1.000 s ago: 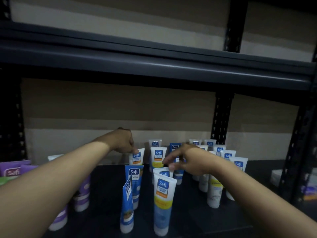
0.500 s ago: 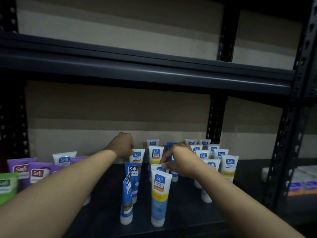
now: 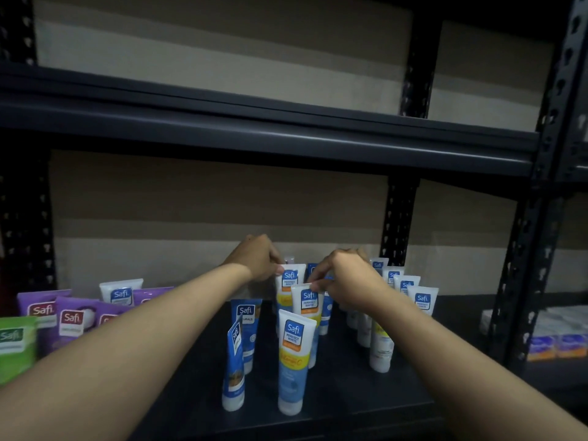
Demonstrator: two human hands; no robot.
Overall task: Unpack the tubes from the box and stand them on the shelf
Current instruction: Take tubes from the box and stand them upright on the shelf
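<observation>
- Tubes (image 3: 294,358) stand clustered in the middle of the shelf (image 3: 350,405), in rows front to back.
- Left hand (image 3: 257,259) pinches the far tube (image 3: 290,276) at its top; right hand (image 3: 346,281) pinches the nearer tube (image 3: 307,302) before it.
- Another group (image 3: 68,319) stands at the shelf's left end.
- Packs (image 3: 556,342) lie right, beyond the upright (image 3: 520,281).

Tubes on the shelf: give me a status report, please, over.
Left hand pinches rear white tube by its top. Right hand pinches middle white tube likewise. Both upright on shelf. Neighbour tubes crowd close.
</observation>
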